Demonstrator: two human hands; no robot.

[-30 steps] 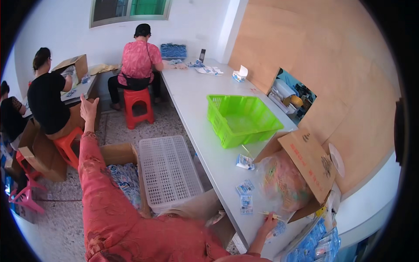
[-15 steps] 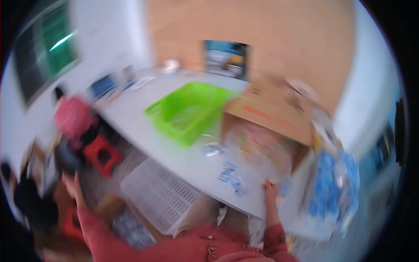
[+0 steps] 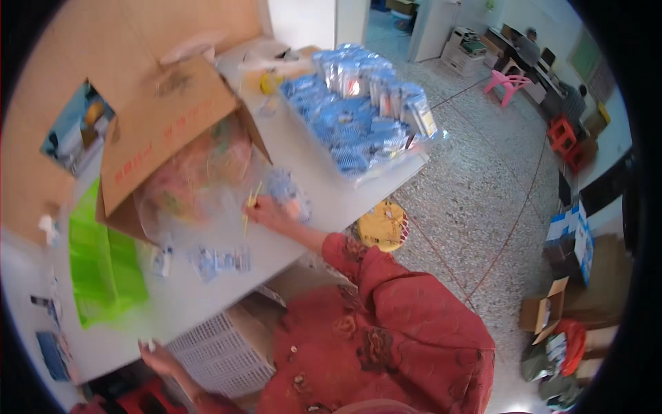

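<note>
Here, in the head view, the right hand [image 3: 269, 212] has its fingers closed on thin yellow sticks [image 3: 256, 191], which stand out above and below its fingertips over the pale table [image 3: 183, 303]. Just beyond them, a clear bag [image 3: 200, 172] of pinkish strands spills from a tilted cardboard box [image 3: 169, 134]. Small blue-and-white packets [image 3: 217, 262] lie nearer the table's edge. The left hand [image 3: 160, 359] is at that edge, near the green basket [image 3: 107, 276] and well apart from the sticks; blur hides whether its fingers grip anything.
</note>
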